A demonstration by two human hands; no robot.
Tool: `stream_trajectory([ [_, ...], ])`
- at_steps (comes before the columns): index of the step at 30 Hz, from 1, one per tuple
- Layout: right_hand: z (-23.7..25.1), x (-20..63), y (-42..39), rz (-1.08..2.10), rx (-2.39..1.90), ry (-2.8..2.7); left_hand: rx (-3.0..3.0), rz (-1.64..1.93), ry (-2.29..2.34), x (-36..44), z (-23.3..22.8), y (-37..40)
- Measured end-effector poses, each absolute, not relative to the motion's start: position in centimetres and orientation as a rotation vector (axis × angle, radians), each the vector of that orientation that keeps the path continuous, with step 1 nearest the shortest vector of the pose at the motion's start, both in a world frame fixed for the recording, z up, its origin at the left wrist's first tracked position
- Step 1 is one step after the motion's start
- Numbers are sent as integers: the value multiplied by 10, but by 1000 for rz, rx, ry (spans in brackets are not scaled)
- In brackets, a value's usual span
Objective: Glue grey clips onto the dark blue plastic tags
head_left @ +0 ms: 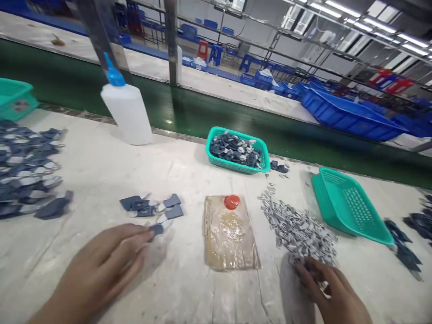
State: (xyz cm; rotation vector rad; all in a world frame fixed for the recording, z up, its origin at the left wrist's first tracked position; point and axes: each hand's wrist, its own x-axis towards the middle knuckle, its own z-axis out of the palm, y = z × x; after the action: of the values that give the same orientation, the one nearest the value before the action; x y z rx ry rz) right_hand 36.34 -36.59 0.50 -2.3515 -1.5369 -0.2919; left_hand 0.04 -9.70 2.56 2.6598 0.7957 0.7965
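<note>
My left hand point(111, 263) is closed, pinching a small dark blue piece point(157, 230) with a pale strip between thumb and fingertips. Just beyond it lies a loose group of similar dark blue and white pieces point(141, 206). At the near edge of a pile of small grey pieces point(303, 229), my right hand point(334, 288) has its fingertips drawn together; what they pinch is too small to make out. Between the hands rests a plastic-wrapped board point(216, 256) with a wet, glossy patch of glue-like liquid point(232, 226) and a red cap point(232, 201) on it.
A white squeeze bottle point(130, 114) with a blue nozzle stands at the back left. One green basket point(238, 167) holds dark pieces; another green basket point(351, 202) sits right. Many dark pieces point(27, 171) cover the left side. A green channel point(189, 112) runs behind.
</note>
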Motion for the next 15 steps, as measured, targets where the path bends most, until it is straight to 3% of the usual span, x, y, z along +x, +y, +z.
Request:
stream_trajectory([
  [8,-4,322,-338,-522,-2252,-1534,2551,486,1047,33,22,-102],
  [15,0,318,-332,-567,-2222,-1599,1520,655,1385,31,51,-122],
])
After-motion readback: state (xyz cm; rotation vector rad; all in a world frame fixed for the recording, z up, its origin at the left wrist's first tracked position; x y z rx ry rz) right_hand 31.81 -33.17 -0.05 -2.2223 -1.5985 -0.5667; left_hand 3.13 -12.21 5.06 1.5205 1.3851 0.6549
